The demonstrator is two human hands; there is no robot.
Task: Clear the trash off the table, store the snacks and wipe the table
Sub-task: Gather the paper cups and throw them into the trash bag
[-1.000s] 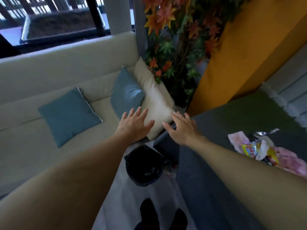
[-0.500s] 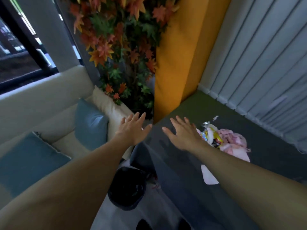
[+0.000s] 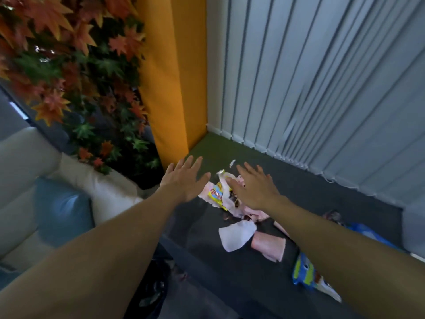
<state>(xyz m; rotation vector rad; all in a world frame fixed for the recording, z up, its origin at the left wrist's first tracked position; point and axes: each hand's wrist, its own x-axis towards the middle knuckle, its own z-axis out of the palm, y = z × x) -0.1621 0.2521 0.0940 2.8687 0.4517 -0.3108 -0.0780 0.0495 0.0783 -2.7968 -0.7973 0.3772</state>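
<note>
The trash sits in a messy line on the dark bench (image 3: 230,284). Its long way runs from about 11 o'clock, far from the person, down to 5 o'clock, near the right arm. At the far end is a torn yellow snack wrapper (image 3: 217,195) lying on crumpled pink paper (image 3: 241,210). A little scrap of white (image 3: 232,162) lies alone past it, toward 12 o'clock. Nearer the person is a white tissue (image 3: 236,234), and just beside it at 3 o'clock is a pink folded cloth (image 3: 268,246). At the near end a blue and green snack bag (image 3: 304,272) pokes out from under the right arm, pointing toward 5 o'clock.

The left hand (image 3: 184,180) is spread flat with the fingers wide apart. It holds nothing and hangs over the bench's far left part, at 9 o'clock of the yellow wrapper. The right hand (image 3: 253,189) is flat and spread too, with nothing in it. It hangs over the pink paper, and its thumb is just beside the wrapper; whether it touches cannot be told.

The left edge of the bench runs from 11 o'clock down to 6 o'clock. Beyond it, on the floor, stands a black bin (image 3: 151,288). The near middle of the bench is bare. Grey blinds (image 3: 322,88) close off the far right side, and a yellow pillar (image 3: 174,77) stands at 12 o'clock.
</note>
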